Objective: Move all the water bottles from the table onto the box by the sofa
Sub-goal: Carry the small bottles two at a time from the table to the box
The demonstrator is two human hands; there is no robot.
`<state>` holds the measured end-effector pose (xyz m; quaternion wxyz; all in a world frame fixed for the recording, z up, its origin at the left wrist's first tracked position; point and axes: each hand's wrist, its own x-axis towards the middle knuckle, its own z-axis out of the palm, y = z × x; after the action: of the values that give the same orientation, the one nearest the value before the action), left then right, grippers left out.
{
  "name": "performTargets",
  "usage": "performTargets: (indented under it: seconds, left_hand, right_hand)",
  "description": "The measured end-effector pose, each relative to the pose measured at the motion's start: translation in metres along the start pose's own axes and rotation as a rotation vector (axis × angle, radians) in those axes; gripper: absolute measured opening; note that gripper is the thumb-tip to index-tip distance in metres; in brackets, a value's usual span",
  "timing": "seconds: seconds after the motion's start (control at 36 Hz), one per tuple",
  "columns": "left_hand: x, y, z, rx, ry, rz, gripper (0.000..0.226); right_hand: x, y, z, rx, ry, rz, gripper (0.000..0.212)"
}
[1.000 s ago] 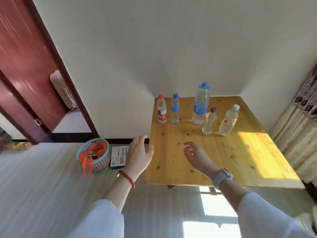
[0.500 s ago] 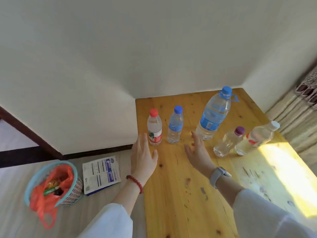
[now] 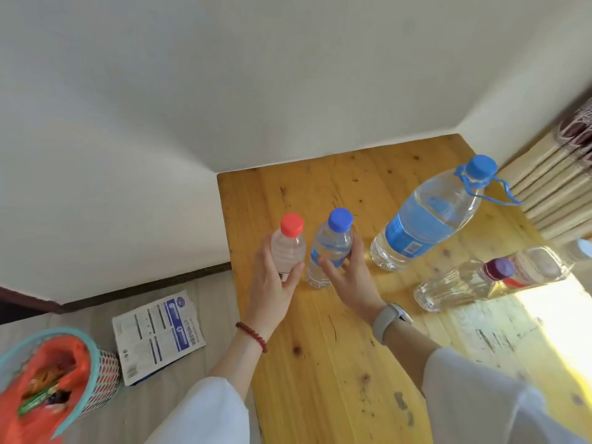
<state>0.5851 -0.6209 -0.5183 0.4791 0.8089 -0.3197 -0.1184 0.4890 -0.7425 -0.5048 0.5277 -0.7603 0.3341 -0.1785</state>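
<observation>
Several water bottles stand on a wooden table [image 3: 336, 363] set in a wall corner. My left hand [image 3: 272, 283] wraps around the red-capped bottle [image 3: 288, 248] near the table's left edge. My right hand [image 3: 349, 277] curls around the small blue-capped bottle [image 3: 331, 248] beside it. Both bottles stand upright on the table. To the right stands a large blue-capped bottle [image 3: 429, 216] with a blue carry strap. Further right are a purple-capped bottle [image 3: 464, 280] and a white-capped bottle [image 3: 541, 264], in strong sunlight. The box and the sofa are out of view.
On the floor left of the table lie a printed white packet [image 3: 157, 331] and a teal mesh waste basket [image 3: 57, 379] lined with an orange bag. A pleated curtain [image 3: 557, 184] hangs at the right. White walls close off the table's far side.
The view has come closer to the table. Both hands have reached forward from open above the table to closing on the red-capped and small blue-capped bottles.
</observation>
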Motion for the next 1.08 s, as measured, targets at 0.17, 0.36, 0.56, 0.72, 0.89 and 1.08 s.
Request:
performTargets:
  seconds: [0.17,0.36,0.56,0.72,0.89,1.08]
  left_hand:
    - [0.004,0.009,0.0,-0.037,-0.015,0.004,0.07]
    - [-0.059,0.018,0.002,-0.149,-0.071,-0.112,0.072]
    - [-0.121,0.048,0.018,-0.242,-0.258,-0.097,0.055]
    - [-0.169,0.097,0.056,-0.223,-0.487,-0.018,0.062]
    - [-0.239,0.158,0.115,-0.14,-0.715,0.135,0.074]
    - [-0.388,0.256,0.199,-0.135,-0.945,0.34,0.078]
  right_hand:
    - [-0.014,-0.003,-0.01,0.009,0.019,0.003,0.063]
    - [-0.096,0.003,-0.037,0.001,0.055,0.083,0.061]
    - [-0.186,0.017,-0.077,-0.059,0.09,0.241,0.057]
    - [-0.264,0.025,-0.124,-0.231,0.162,0.329,0.088]
    - [-0.37,0.046,-0.183,-0.27,0.39,0.434,0.07]
    - [-0.553,0.076,-0.262,-0.266,0.683,0.559,0.071]
